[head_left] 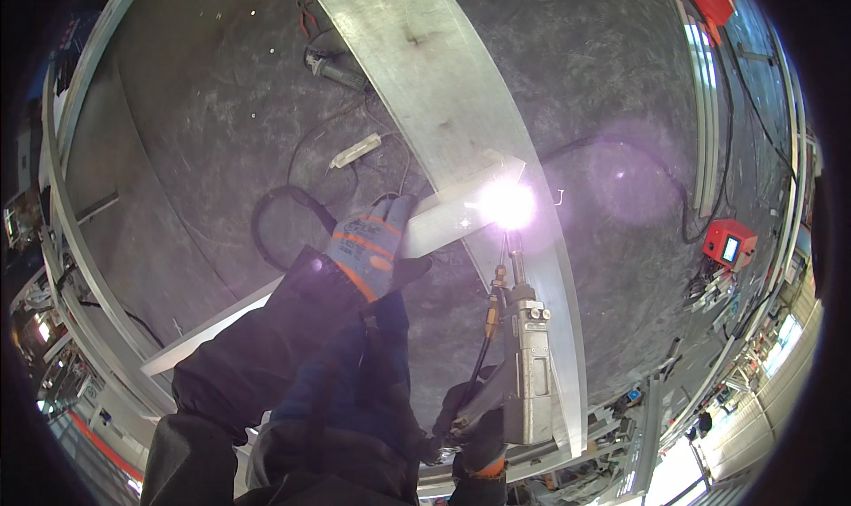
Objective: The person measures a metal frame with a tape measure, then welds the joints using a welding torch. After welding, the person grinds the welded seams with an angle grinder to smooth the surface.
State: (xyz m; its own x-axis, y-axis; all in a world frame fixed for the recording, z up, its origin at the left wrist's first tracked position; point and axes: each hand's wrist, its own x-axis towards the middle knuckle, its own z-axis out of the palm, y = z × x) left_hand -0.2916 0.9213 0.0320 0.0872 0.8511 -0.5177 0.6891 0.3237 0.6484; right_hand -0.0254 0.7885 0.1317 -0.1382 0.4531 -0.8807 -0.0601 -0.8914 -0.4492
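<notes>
My left hand [370, 247], in a grey glove with orange stripes, is closed around a pale metal bar [436, 229]. The bar runs from the lower left up to a wide, flat metal strip [443, 80] and meets it at an angle. At lower right, my right hand [474, 417], in a dark glove, grips a grey handheld welding torch [529, 364]; its fingers are partly hidden. The torch's nozzle points up at the joint between bar and strip. A glaring white-violet weld light [507, 204] burns there and hides the seam.
On the dark table [612, 71] lie an angle grinder [337, 70], red-handled pliers [306, 20], a white power strip [356, 149] and looped black cable [266, 211]. A red box with a screen [729, 244] stands at right, near long metal profiles [705, 107].
</notes>
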